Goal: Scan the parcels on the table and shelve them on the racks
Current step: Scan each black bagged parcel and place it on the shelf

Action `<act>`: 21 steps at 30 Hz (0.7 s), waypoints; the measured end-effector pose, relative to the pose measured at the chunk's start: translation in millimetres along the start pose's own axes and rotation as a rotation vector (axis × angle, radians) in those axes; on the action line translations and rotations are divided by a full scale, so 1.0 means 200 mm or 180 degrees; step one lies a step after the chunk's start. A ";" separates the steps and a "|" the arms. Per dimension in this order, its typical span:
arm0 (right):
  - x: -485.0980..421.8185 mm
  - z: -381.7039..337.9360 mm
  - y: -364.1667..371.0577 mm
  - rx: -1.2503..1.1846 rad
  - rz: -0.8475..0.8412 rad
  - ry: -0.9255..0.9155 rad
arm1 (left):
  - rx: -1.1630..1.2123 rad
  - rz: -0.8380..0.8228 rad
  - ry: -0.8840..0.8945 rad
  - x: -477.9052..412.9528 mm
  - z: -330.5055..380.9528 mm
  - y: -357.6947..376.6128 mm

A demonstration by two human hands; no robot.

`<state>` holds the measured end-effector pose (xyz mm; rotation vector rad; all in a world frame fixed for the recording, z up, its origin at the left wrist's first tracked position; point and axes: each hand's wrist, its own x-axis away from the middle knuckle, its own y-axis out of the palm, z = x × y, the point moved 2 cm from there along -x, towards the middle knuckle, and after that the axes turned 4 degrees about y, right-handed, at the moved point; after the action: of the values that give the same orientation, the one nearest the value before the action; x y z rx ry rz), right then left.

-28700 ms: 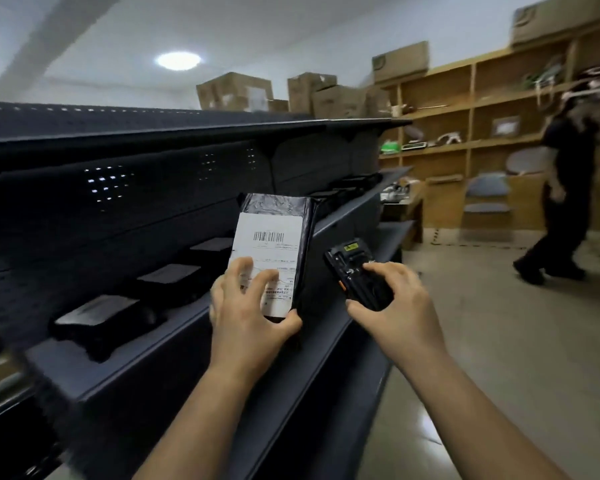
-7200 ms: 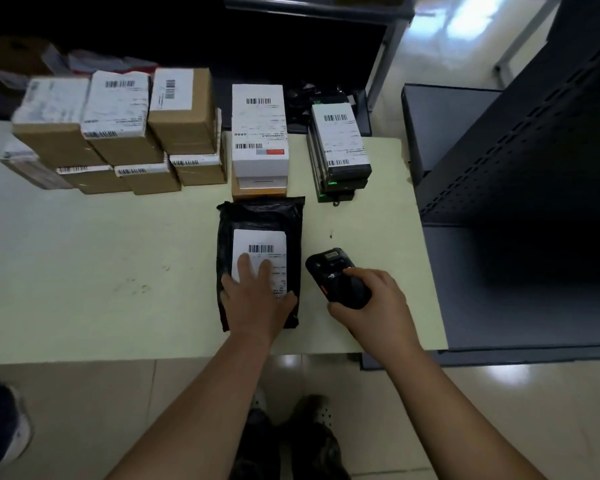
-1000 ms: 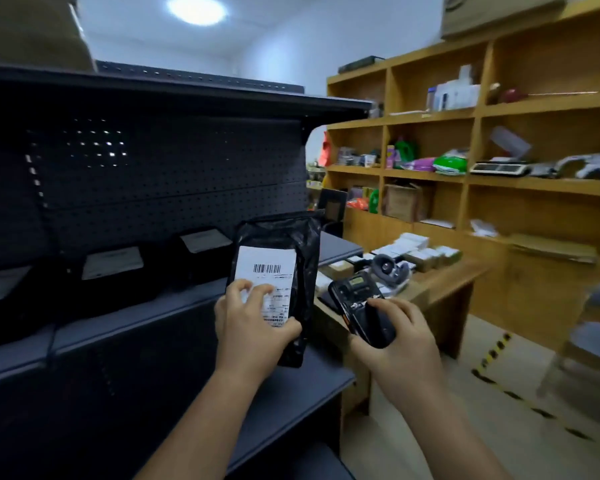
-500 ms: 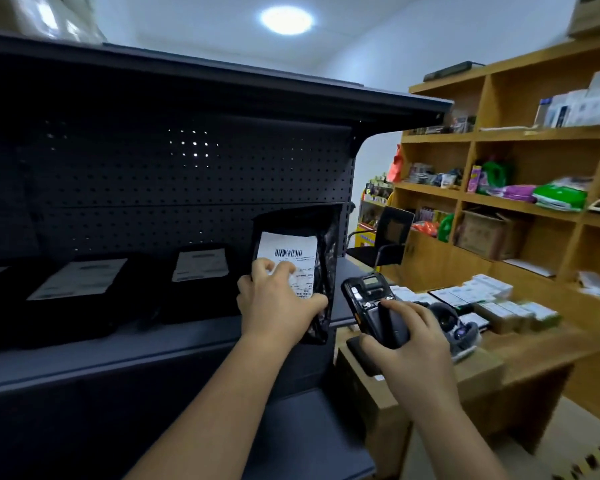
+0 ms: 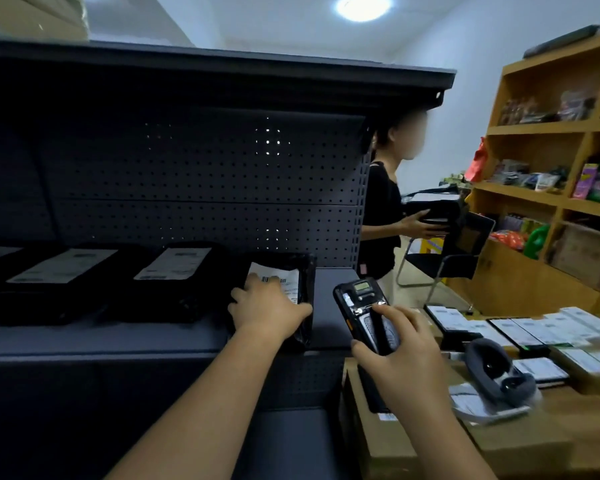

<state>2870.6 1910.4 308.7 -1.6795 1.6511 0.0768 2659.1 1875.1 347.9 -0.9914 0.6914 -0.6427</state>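
My left hand grips a black bagged parcel with a white barcode label, holding it low over the dark rack's middle shelf, near the shelf's right end. Whether the parcel rests on the shelf I cannot tell. To its left on the same shelf lie two more black parcels with white labels. My right hand holds a black handheld scanner upright, just right of the parcel, its small screen facing me.
Another person stands past the rack's right end, carrying a dark parcel. A wooden table at lower right carries several small boxes and a grey headset. Wooden shelving with goods fills the right wall. A black chair stands behind.
My left hand has lowered the black parcel from upright in front of the rack down onto the middle shelf level. The scanner stays in my right hand. Another person has come into view.
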 end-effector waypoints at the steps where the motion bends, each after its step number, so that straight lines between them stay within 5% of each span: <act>1: -0.01 0.02 0.00 -0.0018 -0.0053 -0.0023 | -0.0020 -0.0050 -0.0040 0.00 0.00 0.02; 10: -0.04 0.06 0.03 -0.0354 -0.0218 -0.0040 | 0.0037 0.0713 0.0401 0.19 -0.05 0.05; 21: -0.10 0.10 0.04 -0.0381 -0.0299 0.0123 | -0.0043 0.0558 0.0572 0.03 -0.02 0.21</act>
<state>2869.9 1938.4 300.8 -1.8571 1.6212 0.0996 2666.1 1885.4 306.2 -0.8807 0.9315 -0.5777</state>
